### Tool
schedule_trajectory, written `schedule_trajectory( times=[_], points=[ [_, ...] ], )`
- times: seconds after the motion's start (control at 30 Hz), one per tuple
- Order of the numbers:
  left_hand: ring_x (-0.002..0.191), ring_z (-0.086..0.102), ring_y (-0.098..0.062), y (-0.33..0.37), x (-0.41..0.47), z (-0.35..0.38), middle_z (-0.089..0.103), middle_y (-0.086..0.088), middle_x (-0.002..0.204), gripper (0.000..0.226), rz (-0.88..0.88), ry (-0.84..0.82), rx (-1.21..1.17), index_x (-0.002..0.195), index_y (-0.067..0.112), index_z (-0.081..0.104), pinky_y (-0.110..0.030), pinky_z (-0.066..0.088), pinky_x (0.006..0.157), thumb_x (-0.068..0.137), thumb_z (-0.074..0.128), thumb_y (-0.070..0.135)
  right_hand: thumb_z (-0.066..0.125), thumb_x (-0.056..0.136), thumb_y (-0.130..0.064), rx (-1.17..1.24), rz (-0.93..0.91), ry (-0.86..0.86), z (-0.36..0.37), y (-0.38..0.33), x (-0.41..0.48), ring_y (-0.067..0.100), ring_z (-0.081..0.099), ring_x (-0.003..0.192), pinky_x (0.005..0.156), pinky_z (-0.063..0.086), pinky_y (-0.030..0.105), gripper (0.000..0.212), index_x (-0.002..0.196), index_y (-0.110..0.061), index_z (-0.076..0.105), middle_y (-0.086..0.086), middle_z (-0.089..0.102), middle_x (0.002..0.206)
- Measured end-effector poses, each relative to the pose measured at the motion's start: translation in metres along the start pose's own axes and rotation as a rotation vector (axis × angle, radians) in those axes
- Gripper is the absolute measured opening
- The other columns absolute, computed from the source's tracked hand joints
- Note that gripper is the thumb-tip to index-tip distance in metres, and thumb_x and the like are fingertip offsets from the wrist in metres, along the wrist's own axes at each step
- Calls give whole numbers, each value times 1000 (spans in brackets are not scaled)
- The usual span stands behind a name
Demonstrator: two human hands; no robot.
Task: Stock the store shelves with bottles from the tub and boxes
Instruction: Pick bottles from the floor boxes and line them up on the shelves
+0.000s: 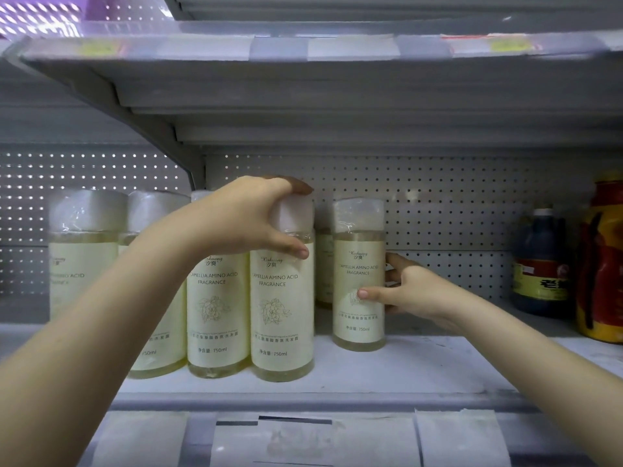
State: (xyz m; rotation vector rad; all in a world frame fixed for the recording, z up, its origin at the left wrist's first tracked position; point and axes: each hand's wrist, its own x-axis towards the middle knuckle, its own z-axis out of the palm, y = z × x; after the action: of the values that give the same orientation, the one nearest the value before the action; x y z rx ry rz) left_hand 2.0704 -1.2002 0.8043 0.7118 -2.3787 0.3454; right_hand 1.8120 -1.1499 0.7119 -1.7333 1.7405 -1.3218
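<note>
Presently on the shelf: pale-yellow bottles, two in hand

**Fixture.** Grey metal store shelf (pixel 421 372), backed by a white perforated panel (pixel 455 203), with an upper grey shelf (pixel 303 85) overhead. Paper price tags (pixel 303 439) run along the front edge. A purple slotted basket (pixel 43 15) shows at top left, blurred.

**Stock, front row.** Clear plastic bottles of pale-yellow liquid, each with a cream label and a white film-wrapped cap. All stand upright and close together:
- far-left bottle (pixel 84 264)
- second bottle (pixel 158 348), largely behind the left forearm
- third bottle (pixel 217 308)
- row-end bottle (pixel 281 315), at the right end and touching the third bottle

**Stock, set back.**
- Separate bottle (pixel 358 284) of the same kind, upright and deeper on the shelf, with a gap between it and the row.
- Rear bottle (pixel 324 264), partly hidden, showing through that gap.

**Hands.**
- Left hand (pixel 242 217): curled over the cap of the row-end bottle from above, with the thumb pressed on its shoulder.
- Right hand (pixel 414 291): wrapped round the separate bottle at label height, with the thumb across the front and the fingers round its right side.

**Other goods, far right.**
- Dark brown sauce bottle (pixel 539 264) with a red-and-yellow label.
- Orange-and-red container (pixel 603 257) just beside it, cut off by the frame edge.
</note>
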Motion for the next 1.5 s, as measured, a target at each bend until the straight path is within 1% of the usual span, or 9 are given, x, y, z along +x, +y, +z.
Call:
schedule_trajectory(
  times=[0.17, 0.33, 0.43, 0.63, 0.9, 1.03, 1.2, 1.3, 1.5],
  points=[
    [131, 41, -9, 0, 1, -2, 47, 15, 144, 89, -5, -1, -4, 143, 33, 41, -16, 30, 91, 66, 80, 53, 76, 82, -19, 15, 21, -12, 4, 0, 10, 2, 63, 93, 65, 53, 17, 49, 121, -30, 48, -12, 63, 108],
    [131, 41, -9, -1, 1, -1, 47, 15, 143, 87, -4, 5, -3, 142, 34, 42, -18, 30, 91, 66, 79, 55, 78, 81, -18, 15, 40, -6, 10, 3, 26, 13, 64, 104, 86, 57, 38, 49, 121, -27, 50, -7, 63, 117],
    [131, 41, -9, -2, 0, 1, 48, 17, 142, 84, -1, 21, -19, 140, 36, 43, -18, 30, 89, 66, 78, 56, 77, 82, -19, 28, 46, -28, 11, 5, 31, 14, 62, 108, 91, 55, 42, 48, 118, -32, 49, -9, 61, 119],
    [129, 42, -7, -3, 0, 3, 50, 17, 140, 82, 16, 26, -32, 139, 35, 45, -15, 29, 87, 67, 78, 55, 73, 85, -25, -53, 26, -34, 16, 6, 46, 10, 52, 108, 82, 49, 22, 55, 131, -25, 43, -9, 53, 120],
    [130, 42, -7, -3, 1, 2, 50, 18, 140, 82, 5, 16, -24, 138, 36, 45, -19, 33, 93, 66, 77, 57, 70, 88, -21, -30, -4, -113, 19, 11, 67, 11, 51, 111, 99, 42, 30, 51, 130, -29, 43, -6, 53, 127],
    [131, 41, -8, -4, 1, 2, 49, 17, 141, 83, 5, 8, -1, 138, 37, 44, -20, 33, 96, 64, 75, 60, 72, 86, -24, -42, 6, -123, 19, 14, 76, 14, 51, 119, 105, 42, 35, 64, 141, -23, 38, 0, 51, 140],
    [130, 42, -7, -5, 2, 3, 49, 16, 141, 83, 7, 16, 6, 139, 36, 44, -16, 30, 90, 65, 76, 58, 71, 87, -23, -41, -2, -134, 18, 16, 79, 12, 50, 116, 100, 44, 30, 67, 143, -22, 35, 0, 49, 140],
    [131, 41, -7, -5, 2, 3, 49, 16, 141, 83, 12, 11, 5, 139, 37, 43, -18, 31, 92, 65, 75, 59, 72, 85, -25, -26, 3, -132, 18, 20, 81, 15, 49, 122, 108, 42, 39, 69, 143, -23, 35, 1, 48, 142],
    [130, 42, -8, -6, 5, 2, 48, 15, 141, 87, 4, -25, 54, 141, 38, 38, -21, 33, 91, 65, 71, 64, 72, 86, -21, -41, -11, -167, 14, 20, 85, 7, 57, 109, 99, 48, 34, 45, 119, -35, 45, -8, 57, 123]
  ],
)
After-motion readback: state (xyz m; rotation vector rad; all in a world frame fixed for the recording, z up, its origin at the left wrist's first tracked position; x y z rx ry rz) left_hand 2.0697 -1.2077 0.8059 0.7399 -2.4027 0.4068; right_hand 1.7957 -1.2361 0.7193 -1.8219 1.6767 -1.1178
